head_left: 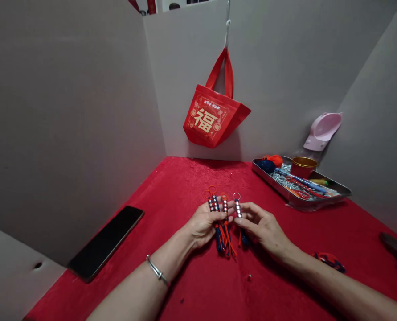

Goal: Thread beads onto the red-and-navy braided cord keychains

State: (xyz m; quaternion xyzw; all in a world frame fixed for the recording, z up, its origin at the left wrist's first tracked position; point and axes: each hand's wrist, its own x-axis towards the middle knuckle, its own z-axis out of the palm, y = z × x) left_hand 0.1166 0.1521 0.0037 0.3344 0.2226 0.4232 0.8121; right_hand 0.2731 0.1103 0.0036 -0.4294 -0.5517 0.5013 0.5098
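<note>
Holding two key chains (213, 204) upright, the left hand (203, 225) is curled shut; the right hand (263, 227) pinches a third key chain (238, 209) just beside them, its long side pointing up and down.

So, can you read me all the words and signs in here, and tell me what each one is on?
"福", in big gold on the red tote bag hanging on the wall.
The lines of small print above it are too small to read.
</note>
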